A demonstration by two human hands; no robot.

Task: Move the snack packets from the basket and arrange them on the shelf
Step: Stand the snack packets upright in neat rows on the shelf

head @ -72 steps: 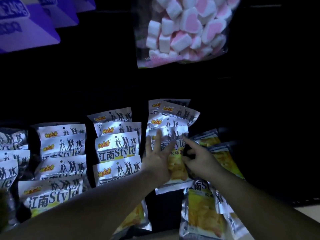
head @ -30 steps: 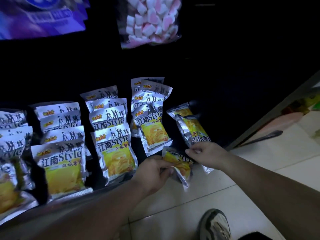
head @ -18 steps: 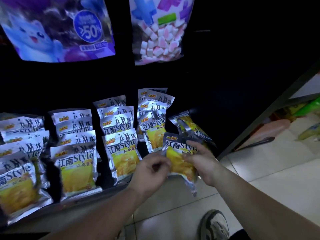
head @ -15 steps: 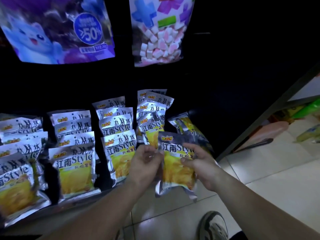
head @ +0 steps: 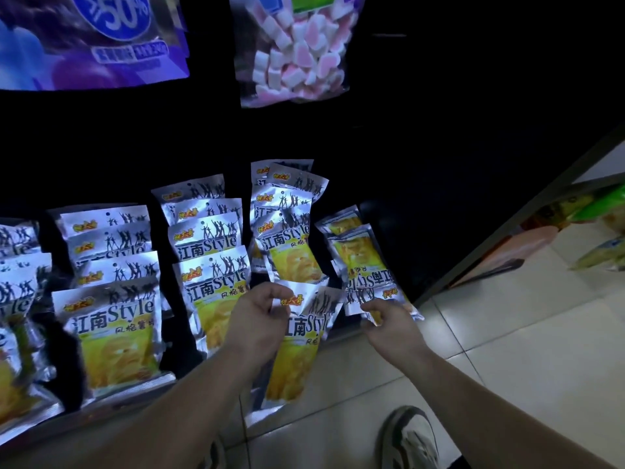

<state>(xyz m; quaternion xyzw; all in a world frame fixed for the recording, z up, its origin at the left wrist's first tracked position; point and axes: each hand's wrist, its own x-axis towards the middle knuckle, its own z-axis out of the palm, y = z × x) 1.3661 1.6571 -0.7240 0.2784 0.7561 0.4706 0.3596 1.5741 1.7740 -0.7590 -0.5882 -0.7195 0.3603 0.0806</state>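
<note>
Packets (head: 216,258) stand in overlapping rows on the dark shelf (head: 101,421). Left hand (head: 258,321) pinches the top of one upright packet (head: 297,346) before the shelf edge; right hand (head: 389,321) grips an upside-down packet (head: 368,275) lying at the row's right end.

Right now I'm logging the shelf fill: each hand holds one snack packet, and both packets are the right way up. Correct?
Not quite. The head view shows the left hand holding an upright packet, but the packet in the right hand, the upside-down packet, has its print inverted, logo end toward the person. Each hand does hold one packet.
</note>
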